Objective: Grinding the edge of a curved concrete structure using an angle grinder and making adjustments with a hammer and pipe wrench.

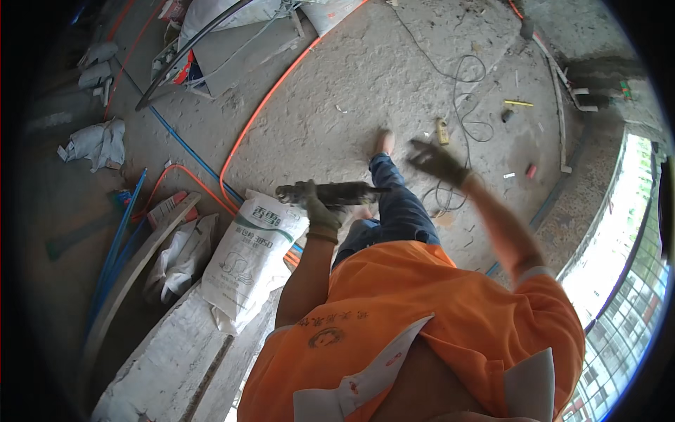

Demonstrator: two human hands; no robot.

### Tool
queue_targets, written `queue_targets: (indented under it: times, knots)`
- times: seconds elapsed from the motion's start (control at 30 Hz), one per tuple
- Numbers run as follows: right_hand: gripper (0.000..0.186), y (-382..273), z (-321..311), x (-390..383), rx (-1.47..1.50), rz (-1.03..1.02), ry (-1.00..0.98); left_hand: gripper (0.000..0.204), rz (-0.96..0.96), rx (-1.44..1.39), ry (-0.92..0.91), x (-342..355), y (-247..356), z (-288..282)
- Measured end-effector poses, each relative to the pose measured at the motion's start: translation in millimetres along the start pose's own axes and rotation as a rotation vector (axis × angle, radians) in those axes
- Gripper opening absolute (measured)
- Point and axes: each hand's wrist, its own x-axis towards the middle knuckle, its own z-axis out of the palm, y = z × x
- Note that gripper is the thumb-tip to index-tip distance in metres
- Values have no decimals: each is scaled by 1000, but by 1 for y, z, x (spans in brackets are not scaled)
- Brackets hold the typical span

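My left hand (322,213), in a dusty work glove, is closed around a long, dark, dirty power tool (351,193). The tool lies level in front of my thighs, with a narrow end pointing right; its exact kind is hard to make out. Out to the right, my gloved right hand (441,163) is held over the floor with its fingers stretched out, slightly blurred and holding nothing. Beyond that hand, a small yellowish box-like object (442,131) lies on the concrete beside a thin dark cable (460,105).
A white printed sack (252,257) rests on a pale plank (165,359) at my left. An orange hose (246,133) and blue pipes (179,138) cross the floor. Sheets and bags (232,60) pile up at the far left. A bright window opening (608,246) stands at the right.
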Motion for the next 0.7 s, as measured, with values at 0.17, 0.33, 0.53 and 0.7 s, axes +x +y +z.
queue_targets:
  times: [0.17,0.33,0.53,0.7]
  knots:
    - [43,-59,50,56,32,78,-417,31,-153,194,70,63,-60,57]
    - [45,52,59,126,765,366,-392,29,-341,628,-26,133,-88,101]
    - [27,180,101,286,766,855,-156,35,832,1876,-43,197,-114,1]
    - [28,271,135,435,675,777,5,35,646,2095,63,220,-131,-30]
